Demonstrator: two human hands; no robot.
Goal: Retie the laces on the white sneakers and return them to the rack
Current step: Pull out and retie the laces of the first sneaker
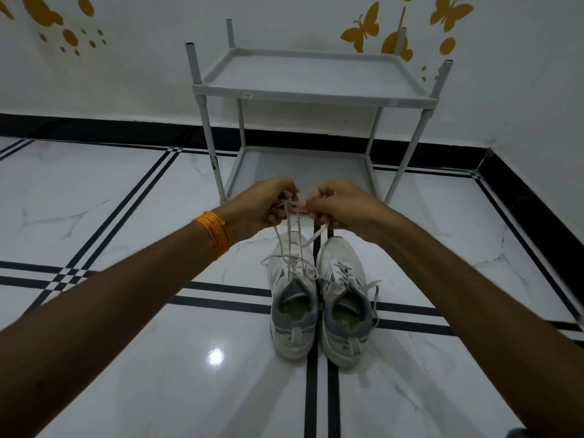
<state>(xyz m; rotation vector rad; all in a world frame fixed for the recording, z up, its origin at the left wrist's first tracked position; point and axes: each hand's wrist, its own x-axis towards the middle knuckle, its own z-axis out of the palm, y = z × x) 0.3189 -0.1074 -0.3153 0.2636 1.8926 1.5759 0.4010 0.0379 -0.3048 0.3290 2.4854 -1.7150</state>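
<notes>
Marble floor (110, 191) carried a grey rack (311, 86), its lower shelf partly hidden behind both hands. White sneakers (319, 298) stood together before it. Left hand (265, 207) and right hand (341, 205) pinched the left shoe's laces (292, 238) (the crossing itself hard to make out).

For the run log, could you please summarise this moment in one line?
left hand: holding lace | right hand: holding lace | laces: raised from left sneaker | right sneaker: untied | rack: no shoes
</notes>
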